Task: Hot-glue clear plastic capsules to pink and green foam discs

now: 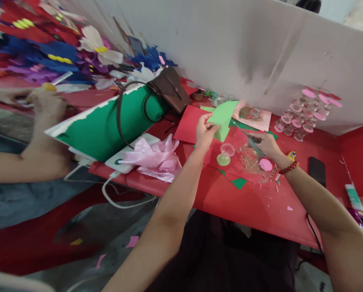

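My left hand (205,132) pinches the lower edge of a light green paper sheet (223,117) and holds it above the red table (230,198). My right hand (265,145), with a red bead bracelet on its wrist, is closed round a pair of scissors (250,140) whose blades point at the sheet. Below the hands stand a small clear cup with a green base (224,154) and a pink disc (265,164) among paper scraps.
A big roll of green paper (105,123) with a brown bag (170,89) on it lies at the left, beside crumpled pink plastic (157,156). Clear pink-lidded jars (306,111) stand by the white wall. A black phone (317,170) lies at right. Another person's arm (26,158) works at far left.
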Available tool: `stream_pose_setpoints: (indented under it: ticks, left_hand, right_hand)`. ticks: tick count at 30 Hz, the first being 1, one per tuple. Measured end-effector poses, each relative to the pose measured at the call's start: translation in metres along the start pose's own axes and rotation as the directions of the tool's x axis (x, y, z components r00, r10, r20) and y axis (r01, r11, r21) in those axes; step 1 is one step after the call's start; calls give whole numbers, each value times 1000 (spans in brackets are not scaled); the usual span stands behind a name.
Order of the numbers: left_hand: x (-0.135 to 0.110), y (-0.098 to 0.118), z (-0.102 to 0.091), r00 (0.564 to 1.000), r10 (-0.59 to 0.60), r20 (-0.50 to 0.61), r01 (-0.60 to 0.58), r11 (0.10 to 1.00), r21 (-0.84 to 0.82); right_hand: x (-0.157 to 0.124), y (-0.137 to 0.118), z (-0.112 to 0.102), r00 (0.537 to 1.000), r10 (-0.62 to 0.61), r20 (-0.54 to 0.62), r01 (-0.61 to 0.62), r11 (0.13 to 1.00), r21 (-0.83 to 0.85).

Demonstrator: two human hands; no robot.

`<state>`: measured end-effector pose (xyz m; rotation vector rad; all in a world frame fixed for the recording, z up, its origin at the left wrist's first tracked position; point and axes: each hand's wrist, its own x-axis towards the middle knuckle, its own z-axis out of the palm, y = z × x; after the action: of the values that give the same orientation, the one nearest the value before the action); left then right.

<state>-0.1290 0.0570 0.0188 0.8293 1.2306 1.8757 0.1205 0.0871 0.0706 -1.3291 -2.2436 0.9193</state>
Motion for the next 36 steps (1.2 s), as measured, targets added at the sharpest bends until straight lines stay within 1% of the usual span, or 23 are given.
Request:
stream_pose_setpoints:
  ticks: [1, 3, 5, 6, 8, 10, 14, 16, 17, 19, 20, 21, 22, 23, 25, 27, 29, 30, 31, 33, 34, 35, 36]
  left_hand:
    - [0, 0, -1, 1000, 0, -10, 0, 1000, -5]
    - [2, 0, -2, 999, 12, -46, -12, 1000, 2]
    - [4, -1, -4, 996, 15, -92, -12, 999, 32]
    - [6, -2, -5, 993, 7, -116, -2, 999, 44]
    - [9, -3, -5, 987, -27, -156, 35, 998, 44]
    - [11, -5, -6, 979, -58, -194, 65, 997, 30]
    - [15, -8, -7, 955, -36, -294, 57, 996, 64]
    - [17, -11, -10, 945, -10, -326, 41, 995, 88]
    - [18, -12, -11, 946, -6, -325, 42, 994, 103]
    - [18, -15, -13, 962, -21, -273, 64, 987, 150]
    - [17, -16, -14, 973, -40, -228, 83, 980, 181]
    - [16, -17, -15, 981, -66, -182, 106, 971, 216]
    - [15, -19, -16, 986, -95, -141, 128, 960, 251]
    - [14, -20, -18, 987, -120, -110, 147, 947, 285]
    - [13, -22, -22, 987, -124, -100, 151, 925, 348]
    - [13, -22, -27, 990, -28, -139, 81, 917, 390]
    - [13, -16, -32, 981, 107, -164, -29, 908, 419]
    - [12, -12, -33, 976, 153, -154, -73, 899, 431]
    - [10, -6, -34, 977, 170, -127, -97, 892, 442]
    - [2, 7, -35, 985, 164, -54, -124, 888, 443]
    - [-4, 13, -35, 983, 179, -30, -147, 885, 441]
    - [-12, 18, -36, 975, 220, -19, -188, 873, 449]
    - [-21, 21, -38, 962, 274, -3, -241, 850, 469]
  right_hand:
    - [4, 4, -2, 997, 2, -76, -6, 998, -56]
    - [14, 13, -8, 984, 48, -174, -87, 971, -224]
    - [23, 23, -14, 971, 115, -209, -197, 879, -434]
    - [27, 27, -16, 969, 131, -209, -225, 819, -529]
    - [32, 35, -17, 977, 131, -165, -208, 728, -653]
    - [34, 39, -16, 984, 115, -134, -176, 697, -695]
    - [23, 33, -11, 980, 73, -187, -186, 677, -712]
    - [8, 27, -9, 971, 48, -234, -203, 681, -704]
    - [-2, 24, -7, 967, 64, -245, -221, 689, -691]
    - [-27, 23, -3, 964, 60, -259, -220, 729, -648]
    - [-40, 24, 0, 963, 21, -267, -189, 760, -622]
    - [-54, 28, 3, 960, -47, -276, -131, 796, -591]
    - [-68, 32, 6, 949, -125, -289, -60, 829, -556]
    - [-81, 37, 9, 938, -160, -308, -25, 853, -521]
    - [-103, 46, 13, 934, -97, -343, -71, 892, -446]
    - [-120, 52, 14, 923, -64, -380, -104, 907, -407]
    - [-132, 56, 14, 901, -91, -423, -91, 916, -392]
    - [-135, 57, 13, 893, -88, -442, -95, 922, -376]
    - [-138, 57, 13, 891, -57, -451, -119, 929, -352]
    - [-139, 56, 12, 893, 52, -448, -205, 931, -302]
    - [-139, 56, 13, 895, 85, -437, -234, 925, -298]
    - [-139, 55, 13, 897, 75, -436, -231, 920, -316]
    - [-138, 54, 13, 901, 28, -432, -195, 917, -348]
